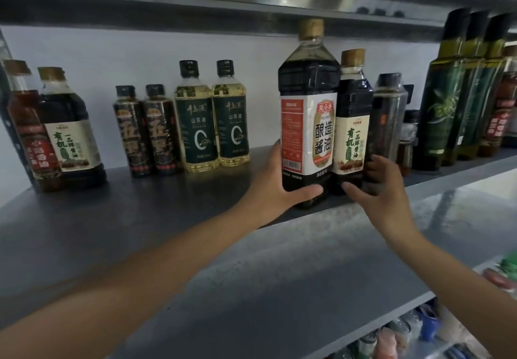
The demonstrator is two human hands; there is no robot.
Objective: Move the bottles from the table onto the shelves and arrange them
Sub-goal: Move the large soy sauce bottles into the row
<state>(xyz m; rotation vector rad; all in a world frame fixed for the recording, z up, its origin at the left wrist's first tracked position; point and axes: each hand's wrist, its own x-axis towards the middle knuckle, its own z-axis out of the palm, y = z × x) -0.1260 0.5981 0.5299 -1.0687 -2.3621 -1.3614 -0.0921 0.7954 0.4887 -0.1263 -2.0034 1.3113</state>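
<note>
Grips the tall soy sauce bottle low down with the left hand, thumb across its front (upright, near the front edge of the grey shelf). Clasps the base of the smaller soy bottle, just beside it, with the right hand.

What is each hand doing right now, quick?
Left hand: holding the big soy sauce bottle near its base.
Right hand: grip round the smaller soy sauce bottle beside it.
</note>
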